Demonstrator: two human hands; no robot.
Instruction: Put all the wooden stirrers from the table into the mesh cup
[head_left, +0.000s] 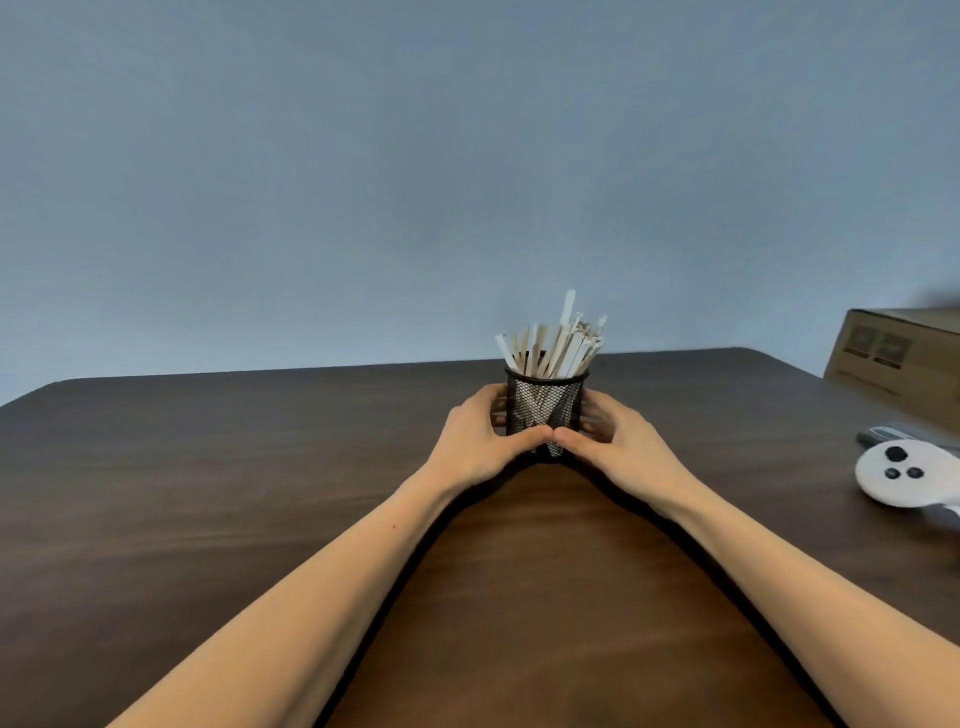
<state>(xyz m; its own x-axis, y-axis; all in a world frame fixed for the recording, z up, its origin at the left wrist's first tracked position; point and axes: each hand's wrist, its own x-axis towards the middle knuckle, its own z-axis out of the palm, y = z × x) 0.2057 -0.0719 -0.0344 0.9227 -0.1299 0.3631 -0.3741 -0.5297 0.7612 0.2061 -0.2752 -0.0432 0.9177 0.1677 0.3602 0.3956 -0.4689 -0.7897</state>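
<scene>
A black mesh cup (544, 402) stands upright on the dark wooden table (208, 467), near the far edge. Several pale wooden stirrers (556, 345) stick up out of it, fanned a little to the right. My left hand (480, 441) wraps the cup's left side and my right hand (618, 447) wraps its right side. Both thumbs meet in front of the cup's lower part and hide its base. No loose stirrers show on the table.
A white controller (904, 473) with dark buttons lies at the right edge of the table. Behind it sits a cardboard box (898, 358). A plain blue-grey wall rises beyond the table's far edge.
</scene>
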